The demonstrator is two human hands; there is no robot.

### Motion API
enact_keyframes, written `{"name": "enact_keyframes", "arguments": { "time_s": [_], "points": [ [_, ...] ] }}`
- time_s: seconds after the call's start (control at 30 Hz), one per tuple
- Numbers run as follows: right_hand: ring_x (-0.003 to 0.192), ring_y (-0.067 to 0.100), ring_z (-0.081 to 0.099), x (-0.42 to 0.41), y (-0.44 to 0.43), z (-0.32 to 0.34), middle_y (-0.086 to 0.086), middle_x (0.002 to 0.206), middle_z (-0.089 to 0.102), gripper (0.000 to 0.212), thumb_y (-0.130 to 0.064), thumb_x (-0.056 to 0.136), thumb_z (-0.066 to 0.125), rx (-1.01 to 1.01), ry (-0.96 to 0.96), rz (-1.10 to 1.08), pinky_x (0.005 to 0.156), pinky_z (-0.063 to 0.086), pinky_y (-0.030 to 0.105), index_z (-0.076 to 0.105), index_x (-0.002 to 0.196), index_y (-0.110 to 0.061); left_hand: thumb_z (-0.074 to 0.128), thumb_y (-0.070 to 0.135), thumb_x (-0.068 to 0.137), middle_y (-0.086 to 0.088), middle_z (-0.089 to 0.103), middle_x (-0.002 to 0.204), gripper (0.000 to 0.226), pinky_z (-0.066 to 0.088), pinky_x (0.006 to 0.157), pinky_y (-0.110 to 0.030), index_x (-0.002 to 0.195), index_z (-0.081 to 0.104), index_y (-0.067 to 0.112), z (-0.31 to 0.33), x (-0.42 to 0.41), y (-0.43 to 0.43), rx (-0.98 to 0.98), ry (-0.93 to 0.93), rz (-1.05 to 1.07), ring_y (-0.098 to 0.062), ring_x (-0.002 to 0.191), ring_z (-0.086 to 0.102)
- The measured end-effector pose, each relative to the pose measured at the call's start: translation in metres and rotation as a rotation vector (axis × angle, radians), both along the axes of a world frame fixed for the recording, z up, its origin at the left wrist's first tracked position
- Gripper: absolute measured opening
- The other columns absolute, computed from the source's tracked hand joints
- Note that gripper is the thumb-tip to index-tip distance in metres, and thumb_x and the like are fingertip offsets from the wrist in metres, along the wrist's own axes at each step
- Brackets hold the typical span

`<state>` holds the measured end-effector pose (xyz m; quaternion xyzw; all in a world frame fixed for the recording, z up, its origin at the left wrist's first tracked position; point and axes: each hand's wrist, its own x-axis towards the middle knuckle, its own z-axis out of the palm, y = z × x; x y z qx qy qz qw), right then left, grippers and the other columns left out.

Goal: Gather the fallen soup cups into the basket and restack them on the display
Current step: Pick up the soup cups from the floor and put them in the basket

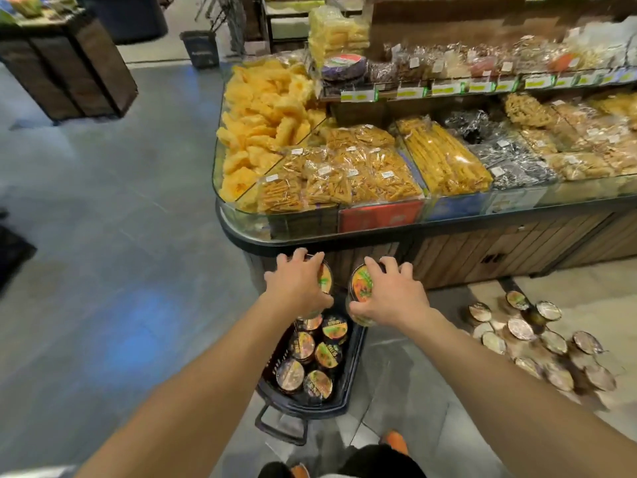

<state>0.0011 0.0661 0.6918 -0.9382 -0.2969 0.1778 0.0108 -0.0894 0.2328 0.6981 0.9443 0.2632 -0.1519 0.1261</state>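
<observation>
Orange shoes [395,441] at the bottom edge, and just ahead the black basket [355,357] stands on the floor with soup cups [312,353] packed inside, lids up. Both arms reach over its far end: left hand [300,288] fingers curl round one cup [325,279], right hand [393,294] grips a second cup [362,288], close to the snack bench [482,250]. Fallen cups [527,336] lie scattered on the floor to the right; lid print and shelf tags [444,88] are too blurred to read.

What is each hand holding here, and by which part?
The left hand holds a round soup cup with an orange printed lid; the right hand holds a second such cup. Each grip wraps the side wall, above the black plastic basket.
</observation>
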Motion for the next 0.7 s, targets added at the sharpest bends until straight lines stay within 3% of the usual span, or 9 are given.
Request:
{"name": "enact_keyframes", "arguments": {
  "time_s": [0.27, 0.7],
  "points": [
    [0.144, 0.037, 0.026, -0.004, 0.030, -0.063, 0.004, 0.161, 0.025, 0.109, -0.078, 0.078, 0.064, -0.031, 0.052, 0.029, 0.108, 0.044, 0.053, 0.013, 0.162, -0.031, 0.076, 0.061, 0.076, 0.003, 0.018, 0.166, 0.102, 0.038, 0.110, -0.062, 0.158, 0.018, 0.042, -0.061, 0.002, 0.026, -0.006, 0.015, -0.019, -0.035, 0.149, 0.018],
    [0.146, 0.039, 0.023, 0.070, 0.076, -0.180, 0.006, 0.166, 0.017, 0.111, -0.077, 0.080, 0.064, -0.082, 0.157, 0.071, 0.107, 0.044, 0.055, 0.007, 0.163, -0.030, 0.073, 0.062, 0.077, 0.005, 0.012, 0.167, 0.102, 0.039, 0.110, -0.061, 0.158, 0.015, 0.042, -0.182, 0.060, 0.071, -0.038, 0.077, 0.000, -0.033, 0.151, 0.013]
  ]
}}
